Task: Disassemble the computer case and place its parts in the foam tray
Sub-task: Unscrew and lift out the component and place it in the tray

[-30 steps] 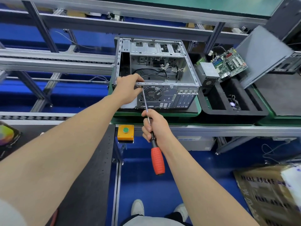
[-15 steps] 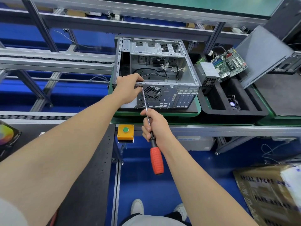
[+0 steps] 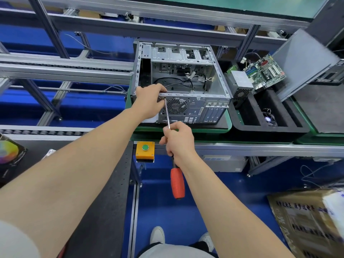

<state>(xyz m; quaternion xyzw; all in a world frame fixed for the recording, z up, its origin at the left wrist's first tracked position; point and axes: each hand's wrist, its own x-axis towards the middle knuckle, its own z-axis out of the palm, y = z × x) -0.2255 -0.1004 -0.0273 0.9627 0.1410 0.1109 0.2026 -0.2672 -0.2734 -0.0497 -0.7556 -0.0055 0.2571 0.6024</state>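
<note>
**Screwdriver set to the rear of the open case**

The computer case (image 3: 183, 84) lies on its side on a green pallet (image 3: 228, 125) on the worktop, open face up, its rear panel with the round fan grille (image 3: 176, 105) turned toward the person. Its long axis runs away from the person, toward the aluminium frame behind. Loose black cables lie inside the shell.

The left hand (image 3: 149, 101) rests on the near left top edge of the case, fingers curled over the rim and gripping it. The right hand (image 3: 178, 139) is clenched around a screwdriver (image 3: 172, 146) where shaft meets handle; the orange handle sticks out below the wrist, pointing down toward the floor, while the metal shaft slants up and slightly left, its tip meeting the rear panel just beside the left thumb, at the upper left of the fan grille.

Just right of the case sits the black foam tray (image 3: 270, 127). A power supply (image 3: 240, 84) and a green motherboard (image 3: 265, 72) stand tilted at its far end, and a small fan (image 3: 270, 120) lies in one slot. A yellow box with a green button (image 3: 145, 150) is fixed to the worktop's front edge.
</note>
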